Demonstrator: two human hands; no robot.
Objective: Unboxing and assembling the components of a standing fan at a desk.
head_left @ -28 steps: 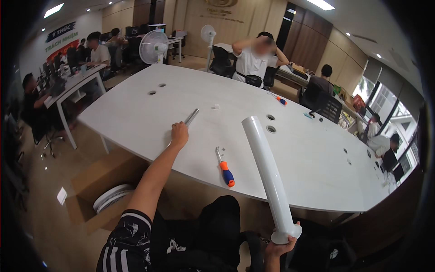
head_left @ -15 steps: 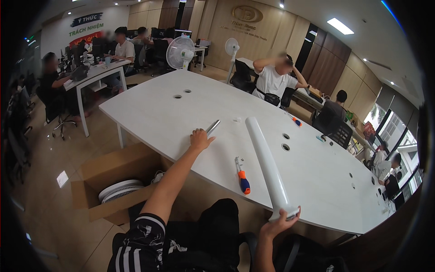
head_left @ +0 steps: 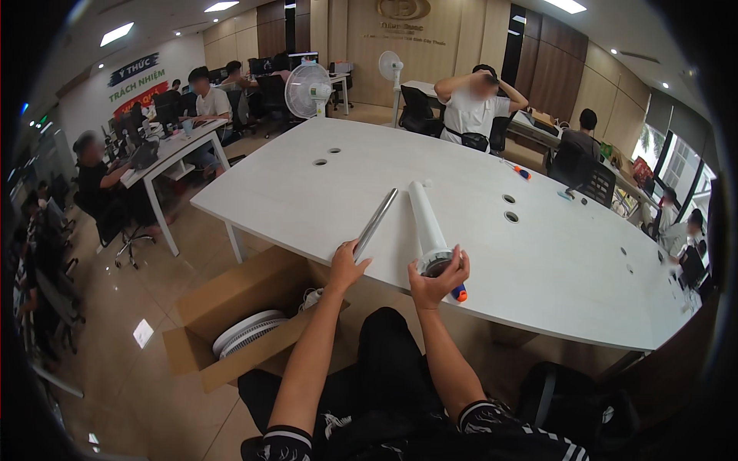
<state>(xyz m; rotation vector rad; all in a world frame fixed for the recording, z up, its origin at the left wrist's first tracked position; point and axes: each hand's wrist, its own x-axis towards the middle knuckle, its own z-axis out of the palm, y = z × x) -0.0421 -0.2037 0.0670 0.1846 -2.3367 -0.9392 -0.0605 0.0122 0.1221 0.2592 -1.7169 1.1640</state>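
My left hand (head_left: 348,267) is closed round the near end of a shiny metal tube (head_left: 378,221), which slants up and away over the table's near edge. To its right, my right hand (head_left: 437,284) grips the flared base of a long white plastic tube (head_left: 422,213). That base faces me and shows a dark hollow; the far end points across the table. The two tubes are apart. Just beside my right hand, the orange and blue handle of a tool (head_left: 460,293) peeks out, mostly hidden behind the white tube's base.
A white table (head_left: 292,200) with round cable holes spreads ahead. Another orange-handled tool (head_left: 522,173) lies at its far side. An open cardboard box (head_left: 192,353) holding round fan grilles (head_left: 250,330) stands on the floor at left. A person (head_left: 470,111) sits across the table.
My left hand has lifted the metal tube off the table and drawn it nearer. My right hand has swung the white tube's base leftward, now covering most of the orange and blue tool.
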